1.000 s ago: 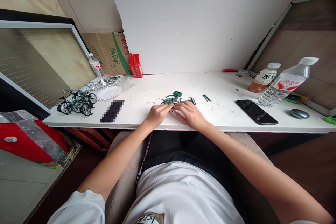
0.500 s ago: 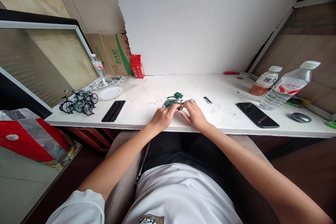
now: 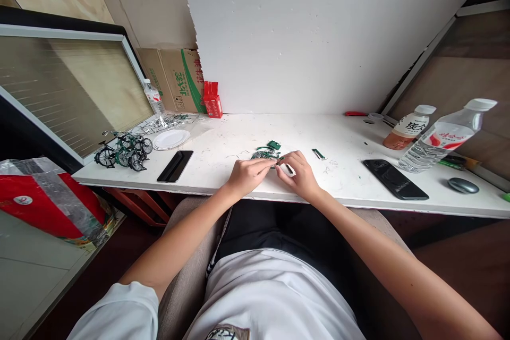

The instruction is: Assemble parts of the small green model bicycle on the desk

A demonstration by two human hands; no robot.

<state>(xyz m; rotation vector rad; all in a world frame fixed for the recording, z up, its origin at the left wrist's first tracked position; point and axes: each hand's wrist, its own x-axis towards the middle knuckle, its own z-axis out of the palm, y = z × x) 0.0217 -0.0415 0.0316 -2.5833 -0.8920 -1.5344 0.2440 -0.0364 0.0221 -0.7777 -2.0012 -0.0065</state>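
Green spindly parts (image 3: 265,153) near curled left hand (image 3: 247,176).

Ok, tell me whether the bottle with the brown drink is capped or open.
Capped: a white cap sits on top of the brown-drink bottle.

Left hand (image 3: 247,176) and right hand (image 3: 302,176) nearly met beside small green parts (image 3: 274,145) on a white desk (image 3: 334,135); model bicycles (image 3: 124,155) sat near a phone (image 3: 175,166) at left.

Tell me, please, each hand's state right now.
Left hand: pinched closed; anything held is hidden.
Right hand: fingers curled near green model bicycle parts; grip cannot be told.
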